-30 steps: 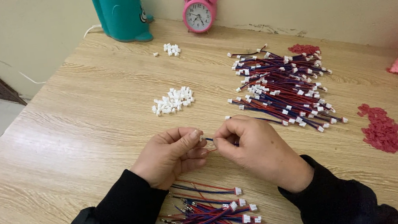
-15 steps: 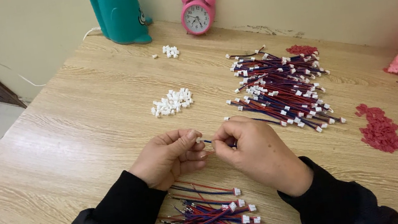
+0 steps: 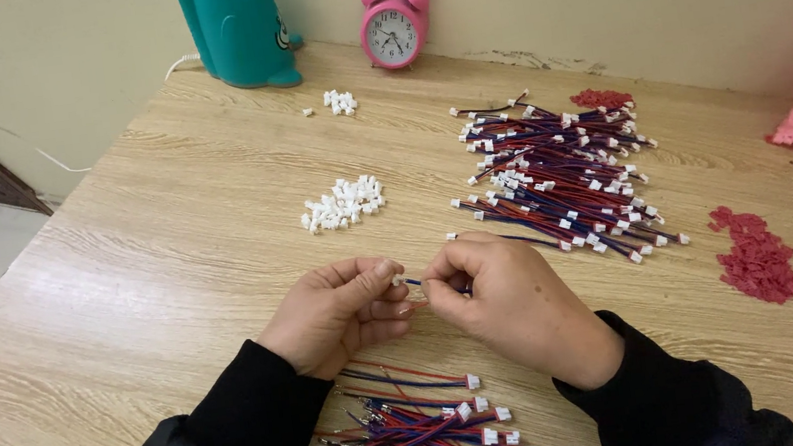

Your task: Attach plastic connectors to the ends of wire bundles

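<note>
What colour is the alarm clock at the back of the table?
Pink, with a white face: the alarm clock shows best in the head view, the only one.

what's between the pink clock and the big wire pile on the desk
Bare wood. In the head view, nothing lies on the desk between the pink clock and the big wire pile; a small cluster of white connectors sits off to the left.

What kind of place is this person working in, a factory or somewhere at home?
Probably a home table used for piecework, not a factory. A pink alarm clock and a teal desk holder stand by the wall on a wooden table, alongside loose bundles of red and blue wires.
</note>
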